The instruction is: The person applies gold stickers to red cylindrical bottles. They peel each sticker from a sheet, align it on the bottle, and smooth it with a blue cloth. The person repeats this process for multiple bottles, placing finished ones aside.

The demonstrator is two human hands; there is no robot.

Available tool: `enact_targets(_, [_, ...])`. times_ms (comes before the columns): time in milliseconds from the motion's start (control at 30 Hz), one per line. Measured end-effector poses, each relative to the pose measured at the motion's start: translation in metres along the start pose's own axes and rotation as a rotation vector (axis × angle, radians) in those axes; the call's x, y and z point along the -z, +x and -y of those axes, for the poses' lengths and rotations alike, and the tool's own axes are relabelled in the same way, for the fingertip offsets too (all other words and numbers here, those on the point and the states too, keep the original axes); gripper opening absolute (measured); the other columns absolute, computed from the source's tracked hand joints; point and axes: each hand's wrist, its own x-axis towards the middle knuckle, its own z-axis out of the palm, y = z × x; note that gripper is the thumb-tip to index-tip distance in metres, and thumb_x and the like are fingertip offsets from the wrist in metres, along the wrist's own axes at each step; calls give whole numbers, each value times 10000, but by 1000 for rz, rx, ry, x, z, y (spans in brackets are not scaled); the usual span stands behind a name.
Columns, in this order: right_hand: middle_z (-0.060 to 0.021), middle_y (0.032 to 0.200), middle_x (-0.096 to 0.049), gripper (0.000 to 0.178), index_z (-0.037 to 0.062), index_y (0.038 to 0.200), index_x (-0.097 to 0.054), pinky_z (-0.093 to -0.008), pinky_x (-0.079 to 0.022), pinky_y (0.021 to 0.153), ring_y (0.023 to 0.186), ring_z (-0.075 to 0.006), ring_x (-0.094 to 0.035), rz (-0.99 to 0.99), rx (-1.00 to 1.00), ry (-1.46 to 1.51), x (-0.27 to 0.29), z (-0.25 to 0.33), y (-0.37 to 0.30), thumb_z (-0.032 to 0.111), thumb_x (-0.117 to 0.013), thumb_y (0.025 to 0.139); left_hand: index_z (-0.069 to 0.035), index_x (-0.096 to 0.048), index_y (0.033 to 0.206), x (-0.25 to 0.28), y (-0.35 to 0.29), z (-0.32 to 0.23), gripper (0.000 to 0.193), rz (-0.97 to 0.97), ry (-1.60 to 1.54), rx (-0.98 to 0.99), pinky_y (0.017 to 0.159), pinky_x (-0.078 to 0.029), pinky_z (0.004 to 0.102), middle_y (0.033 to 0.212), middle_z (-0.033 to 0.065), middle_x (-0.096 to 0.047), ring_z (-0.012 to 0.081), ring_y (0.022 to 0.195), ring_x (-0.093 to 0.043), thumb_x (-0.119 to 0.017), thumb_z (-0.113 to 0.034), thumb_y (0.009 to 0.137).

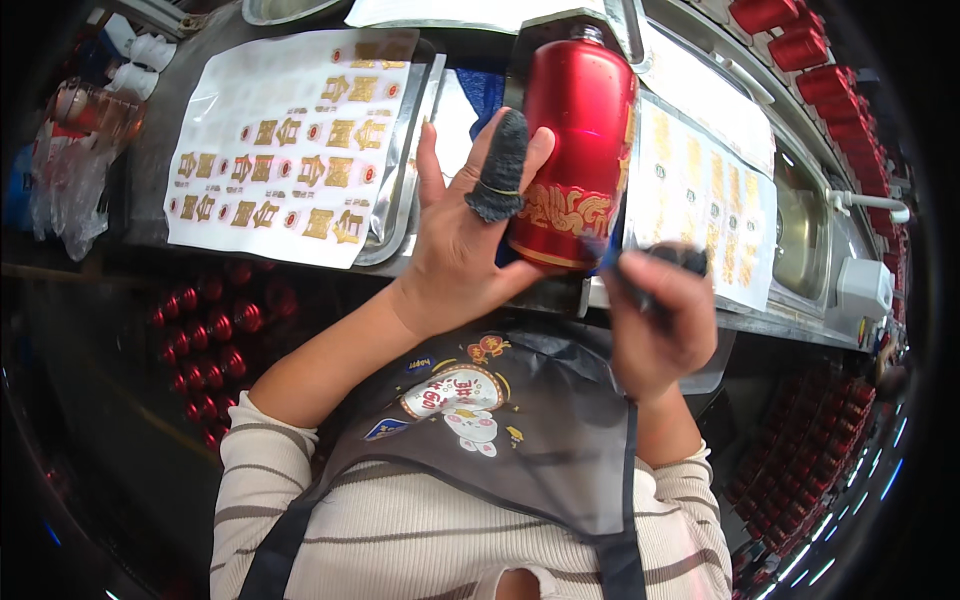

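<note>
A glossy red bottle (577, 105) with a gold relief band near its base lies in front of me, its neck pointing away. My left hand (462, 225) is at the bottle's left side, its fingers spread apart and the thumb near the base. A dark cloth cover (498, 170), tied with a thin band, wraps one of its fingers. Close to the bottle's lower right, my right hand (665, 325) is blurred, with its fingers curled closed. A dark, bluish-tipped shape shows at these fingers, too smeared to name.
On the left, a white sheet of gold decals (270, 150) lies over a metal tray (408, 205). Another decal sheet (700, 200) is right of the bottle, beside a sink (803, 235) with a white faucet (870, 203). Many red bottles (805, 460) stand below the counter and along the far right.
</note>
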Motion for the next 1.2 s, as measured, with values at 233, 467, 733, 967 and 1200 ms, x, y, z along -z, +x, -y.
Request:
enact_targets(233, [-78, 844, -626, 468, 65, 1009, -742, -338, -498, 689, 757, -245, -588, 186, 28, 54, 4, 6, 9, -136, -729, 586, -47, -428, 1458, 1, 20, 4, 861, 134, -43, -203, 1196, -28, 568, 1471, 112, -505, 282, 1380, -460, -804, -171, 694])
enact_targets(467, [-51, 808, -588, 470, 84, 1029, -750, -331, -486, 664, 738, -251, -572, 282, 319, -65, -3, 0, 20, -76, -707, 589, -88, -424, 1456, -10, 7, 5, 831, 65, 136, -76, 1156, 15, 637, 1506, 26, -478, 285, 1452, -350, -805, -271, 740])
enact_targets(733, [-69, 818, -605, 390, 93, 954, -752, -334, -510, 652, 752, -257, -603, 232, 120, -19, 11, -6, 12, -70, -777, 601, -50, -384, 1473, -7, 11, 1, 949, 115, 162, -80, 1160, 82, 601, 1533, 73, -434, 276, 1462, -326, -830, -427, 725])
enact_targets(967, [-75, 900, -651, 389, 91, 988, -728, -314, -490, 685, 778, -224, -599, 110, 15, 85, 13, -10, -5, -123, -774, 666, 13, -293, 1508, -6, -13, 20, 1062, 139, 77, 43, 1160, 42, 618, 1572, 176, -345, 301, 1429, -381, -850, -400, 704])
enact_targets(1200, [-48, 969, -631, 280, -14, 1066, -655, -225, -479, 781, 889, -104, -593, -119, -450, 400, 0, -1, -6, -28, -778, 815, -125, -571, 1388, -5, -13, -10, 770, 42, 19, 59, 1126, -60, 665, 1553, 280, -317, 434, 1445, -302, -847, -335, 701])
